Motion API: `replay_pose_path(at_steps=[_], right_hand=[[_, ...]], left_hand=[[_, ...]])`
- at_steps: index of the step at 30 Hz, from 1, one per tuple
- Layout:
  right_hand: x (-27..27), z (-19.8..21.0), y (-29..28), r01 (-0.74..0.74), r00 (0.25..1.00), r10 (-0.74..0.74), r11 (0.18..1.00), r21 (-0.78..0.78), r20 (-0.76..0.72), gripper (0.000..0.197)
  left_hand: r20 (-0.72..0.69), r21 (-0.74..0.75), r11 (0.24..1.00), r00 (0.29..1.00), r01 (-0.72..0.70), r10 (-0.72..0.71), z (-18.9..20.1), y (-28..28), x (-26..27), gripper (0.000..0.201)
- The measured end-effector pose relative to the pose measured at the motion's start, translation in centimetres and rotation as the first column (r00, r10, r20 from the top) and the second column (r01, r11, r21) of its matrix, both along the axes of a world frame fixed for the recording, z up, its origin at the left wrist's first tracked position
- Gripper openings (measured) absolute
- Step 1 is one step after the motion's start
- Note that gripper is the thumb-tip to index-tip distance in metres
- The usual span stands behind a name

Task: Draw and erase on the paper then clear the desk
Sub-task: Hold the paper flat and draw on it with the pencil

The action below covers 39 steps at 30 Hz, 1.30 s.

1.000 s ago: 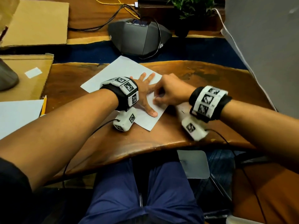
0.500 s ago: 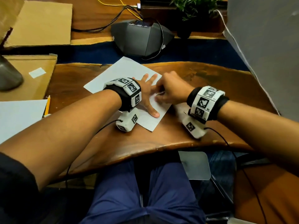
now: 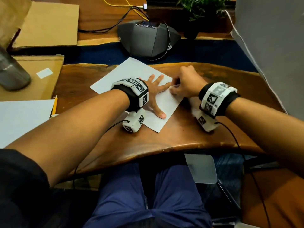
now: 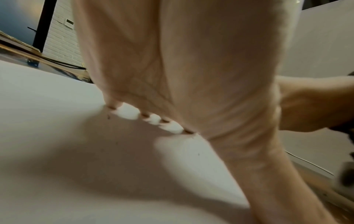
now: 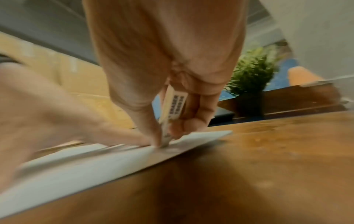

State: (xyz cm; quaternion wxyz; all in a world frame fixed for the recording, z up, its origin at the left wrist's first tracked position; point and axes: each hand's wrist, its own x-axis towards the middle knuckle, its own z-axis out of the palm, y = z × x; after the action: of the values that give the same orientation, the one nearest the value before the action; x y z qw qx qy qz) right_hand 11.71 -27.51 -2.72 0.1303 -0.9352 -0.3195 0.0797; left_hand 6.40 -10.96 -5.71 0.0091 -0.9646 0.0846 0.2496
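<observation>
Head view: our left hand (image 3: 153,94) lies flat, fingers spread, on the white paper (image 3: 131,71) on the wooden desk (image 3: 189,137); our right hand (image 3: 185,84) works at the paper's right edge. Left wrist view: our fingertips (image 4: 113,106) press the paper. Right wrist view: our fingers (image 5: 197,112) and thumb pinch an eraser (image 5: 172,112), its tip on the paper.

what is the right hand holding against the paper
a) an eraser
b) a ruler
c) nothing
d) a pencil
a: in the right wrist view the right hand pinches a small white eraser in a printed sleeve, its tip pressed on the paper.
</observation>
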Motion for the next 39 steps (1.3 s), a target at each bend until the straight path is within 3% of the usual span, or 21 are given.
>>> replay_pose_path(at_steps=[3,4,8,13,18,21,24,26,28,31,34,39], right_hand=[[-4.1,-0.5,0.2,-0.26,0.963,0.257,0.965,-0.03,-0.08,0.01],[-4.1,-0.4,0.0,-0.267,0.959,0.261,0.963,-0.04,-0.11,0.011],[0.0,0.3,-1.3,-0.018,1.0,0.018,1.0,-0.022,-0.005,0.013],[-4.7,-0.4,-0.8,-0.245,0.961,0.235,0.968,-0.052,-0.147,0.014],[-0.2,0.3,-2.2,0.078,0.996,-0.08,0.995,-0.069,-0.04,0.013],[-0.1,0.0,-2.8,0.129,0.989,-0.137,0.982,-0.136,-0.049,0.014],[-0.3,0.0,-3.2,0.166,0.981,-0.178,0.976,-0.138,-0.078,0.014],[-0.5,0.0,-3.3,0.193,0.973,-0.204,0.976,-0.103,-0.106,0.014],[-0.8,-0.1,-3.2,0.221,0.966,-0.231,0.971,-0.091,-0.116,0.014],[-1.0,0.0,-2.8,0.268,0.952,-0.265,0.963,-0.002,-0.153,0.015],[-0.9,0.2,-2.4,0.337,0.926,-0.316,0.938,0.076,-0.206,0.015],[-1.3,-0.5,-0.7,0.404,0.906,-0.408,0.913,-0.057,-0.115,0.03]], left_hand=[[-0.023,-0.016,1.0,1.0,0.01,-0.01,0.0,-0.1,0.2,0.145],[-0.032,-0.007,1.0,0.999,0.007,-0.008,0.1,-0.1,0.3,0.148],[-0.062,0.008,1.0,0.998,-0.015,0.015,0.4,-0.2,0.1,0.157],[-0.039,0.01,1.0,0.999,0.0,0.001,0.3,-0.1,0.2,0.148],[-0.009,-0.021,1.0,1.0,0.002,-0.002,0.3,0.0,-0.4,0.146],[0.016,-0.11,0.994,1.0,-0.013,0.015,0.7,0.4,-0.6,0.132],[0.153,-0.315,0.936,0.965,-0.156,0.212,2.3,1.9,-1.0,0.114],[0.281,-0.41,0.868,0.866,-0.281,0.413,3.6,3.9,-1.0,0.102],[0.317,-0.308,0.854,0.801,-0.419,0.508,4.6,5.8,-1.3,0.101],[0.22,-0.067,0.84,0.814,-0.538,0.538,4.5,6.9,-2.6,0.107],[0.157,-0.006,0.821,0.81,-0.571,0.565,2.6,7.1,-3.6,0.101],[0.149,0.014,0.802,0.795,-0.597,0.588,2.1,6.6,-4.4,0.095]])
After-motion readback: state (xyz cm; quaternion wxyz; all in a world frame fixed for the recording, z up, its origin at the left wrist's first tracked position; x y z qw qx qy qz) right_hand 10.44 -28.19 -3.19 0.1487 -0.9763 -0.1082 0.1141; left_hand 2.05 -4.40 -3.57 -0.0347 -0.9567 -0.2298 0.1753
